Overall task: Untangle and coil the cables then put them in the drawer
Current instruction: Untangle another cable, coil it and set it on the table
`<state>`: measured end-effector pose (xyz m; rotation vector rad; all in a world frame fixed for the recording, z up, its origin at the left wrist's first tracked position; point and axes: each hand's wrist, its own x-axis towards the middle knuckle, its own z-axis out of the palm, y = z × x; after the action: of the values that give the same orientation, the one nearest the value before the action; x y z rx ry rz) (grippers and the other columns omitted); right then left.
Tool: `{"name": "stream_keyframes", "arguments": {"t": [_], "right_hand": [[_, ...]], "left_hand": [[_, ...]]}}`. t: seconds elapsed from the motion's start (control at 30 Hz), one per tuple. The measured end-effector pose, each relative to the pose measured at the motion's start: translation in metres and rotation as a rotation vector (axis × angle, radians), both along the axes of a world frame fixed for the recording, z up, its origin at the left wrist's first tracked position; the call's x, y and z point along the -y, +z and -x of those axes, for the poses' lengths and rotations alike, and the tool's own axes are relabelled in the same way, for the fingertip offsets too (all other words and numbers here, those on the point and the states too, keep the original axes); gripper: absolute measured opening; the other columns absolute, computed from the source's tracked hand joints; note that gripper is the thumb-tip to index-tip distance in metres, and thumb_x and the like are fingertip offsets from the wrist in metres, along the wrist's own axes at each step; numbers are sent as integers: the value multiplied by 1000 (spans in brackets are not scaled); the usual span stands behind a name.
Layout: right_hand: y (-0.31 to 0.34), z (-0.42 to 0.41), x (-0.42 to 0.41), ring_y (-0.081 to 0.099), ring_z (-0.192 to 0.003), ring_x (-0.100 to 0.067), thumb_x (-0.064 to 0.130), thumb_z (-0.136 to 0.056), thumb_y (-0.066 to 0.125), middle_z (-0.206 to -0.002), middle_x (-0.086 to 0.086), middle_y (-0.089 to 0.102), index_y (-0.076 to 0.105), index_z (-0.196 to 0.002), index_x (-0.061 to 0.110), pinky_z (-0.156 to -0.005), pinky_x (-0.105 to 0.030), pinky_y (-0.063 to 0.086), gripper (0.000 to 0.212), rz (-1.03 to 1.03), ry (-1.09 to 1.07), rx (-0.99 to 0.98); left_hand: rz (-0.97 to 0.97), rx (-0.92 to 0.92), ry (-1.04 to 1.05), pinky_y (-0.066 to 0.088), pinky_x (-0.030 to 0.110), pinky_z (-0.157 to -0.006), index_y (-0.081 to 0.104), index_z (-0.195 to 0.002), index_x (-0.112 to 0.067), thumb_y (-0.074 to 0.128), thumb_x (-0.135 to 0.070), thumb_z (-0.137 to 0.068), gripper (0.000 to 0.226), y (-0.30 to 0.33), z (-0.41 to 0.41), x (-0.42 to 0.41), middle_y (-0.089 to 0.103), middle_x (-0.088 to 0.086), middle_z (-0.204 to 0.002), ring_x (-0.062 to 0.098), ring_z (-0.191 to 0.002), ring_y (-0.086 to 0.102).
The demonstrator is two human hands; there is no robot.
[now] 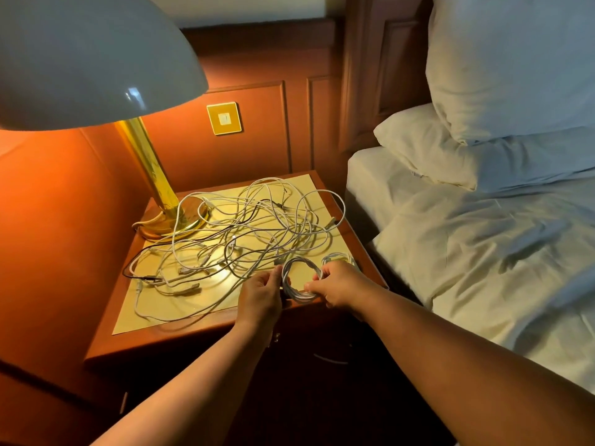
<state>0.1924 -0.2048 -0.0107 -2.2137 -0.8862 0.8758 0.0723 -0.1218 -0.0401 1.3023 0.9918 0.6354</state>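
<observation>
A wooden bedside counter (pixel 206 329) with a pale yellow inlaid top stands in a corner of dark wood panelling, lit warm by a lamp whose brass stem (pixel 154 175) rises from a round base at the counter's far left. The lamp's large pale shade (pixel 80 56) fills the upper left of the view and is cut off by the frame. A brass switch plate (pixel 224 118) sits on the panelled wall behind. To the right lies a bed (pixel 483 252) with rumpled cream sheets and two pillows (pixel 502 91), one propped upright against the headboard and running out of frame.

Across most of the counter spreads a tangle of cables (pixel 244 230), mostly white with at least one dark lead; how many there are cannot be told, since they cross one another everywhere. At the near right edge both hands hold a coiled white cable (pixel 301 280) upright. The left hand (pixel 262 296) pinches the coil's left side between thumb and fingertips; the right hand (pixel 341 288) has its fingers curled through and round the right side, so each grip is clamped on the coil. Just behind the right hand another small white bundle (pixel 338 258) rests on the counter, partly hidden by the fingers.

Below the counter edge the front is in deep shadow: a faint pale line shows there, but the drawer cannot be made out.
</observation>
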Motion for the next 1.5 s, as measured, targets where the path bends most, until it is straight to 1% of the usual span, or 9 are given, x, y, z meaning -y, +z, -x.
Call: {"name": "stream_keyframes", "arguments": {"t": [0.1, 0.27, 0.43, 0.63, 0.77, 0.93, 1.1, 1.37, 1.5], "right_hand": [[-4, -8, -5, 68, -86, -26, 35, -91, 66, -95, -12, 71, 66, -96, 9, -88, -43, 57, 26, 12, -38, 43], [-6, -11, -12, 59, -78, -27, 33, -96, 58, -81, -12, 65, 63, -79, 8, -69, -32, 45, 31, 6, -43, 163], [1, -6, -20, 62, -94, -27, 37, -96, 58, -103, -12, 69, 69, -107, 5, -79, -33, 48, 35, 52, -19, 201], [6, 0, -28, 54, -124, -28, 47, -96, 55, -137, -11, 56, 50, -138, 12, -91, -32, 43, 55, 44, 7, 289], [7, 6, -27, 47, -130, -27, 43, -97, 56, -148, -9, 39, 39, -147, 19, -95, -33, 43, 59, 20, 67, 390], [10, 15, -29, 56, -109, -21, 33, -95, 59, -128, -5, 55, 58, -124, 19, -81, -26, 43, 33, -39, 109, 334], [19, 22, -31, 61, -94, -16, 30, -93, 61, -101, 1, 66, 65, -103, 21, -79, -30, 52, 14, -131, 115, 232], [33, 29, -33, 61, -95, -15, 30, -94, 61, -101, 3, 65, 65, -106, 22, -81, -30, 52, 15, -237, 131, 135], [42, 34, -32, 61, -97, -20, 30, -98, 54, -101, -3, 65, 63, -103, 19, -84, -36, 53, 15, -356, 95, -51]], "left_hand": [[-136, -127, -101, 57, 54, -80, 69, -80, -14, 55, -33, -99, 31, -6, -3, -17, 73, 17, -79, 40, -80, 70], [-902, -550, -244, 55, 31, -75, 63, -104, -30, 65, -23, -92, 14, -9, 12, -51, 64, -5, -110, 13, -92, 60], [-1184, -917, -476, 51, 33, -92, 54, -133, -27, 53, -31, -95, 39, -12, 24, -70, 51, -2, -136, 21, -122, 48], [-1243, -861, -434, 51, 35, -87, 61, -121, -28, 54, -30, -96, 26, -14, 31, -80, 59, -2, -125, 21, -113, 53], [-1138, -623, -122, 55, 38, -76, 56, -120, -23, 65, -28, -90, 32, -12, 39, -89, 60, 2, -118, 22, -101, 59], [-745, -729, -21, 54, 41, -83, 55, -118, -28, 61, -47, -92, 33, 2, 35, -111, 61, 1, -114, 21, -98, 60], [-599, -532, -27, 53, 37, -77, 52, -100, -23, 54, -30, -99, 8, 23, 27, -118, 63, 5, -100, 20, -85, 59], [-675, -139, 202, 53, 46, -66, 42, -106, -27, 45, -30, -103, 5, 74, 23, -126, 64, 13, -94, 31, -81, 61], [-863, -63, 183, 45, 34, -54, 46, -109, -11, 49, -22, -102, 13, 96, 23, -107, 59, -1, -71, 20, -63, 56]]}}
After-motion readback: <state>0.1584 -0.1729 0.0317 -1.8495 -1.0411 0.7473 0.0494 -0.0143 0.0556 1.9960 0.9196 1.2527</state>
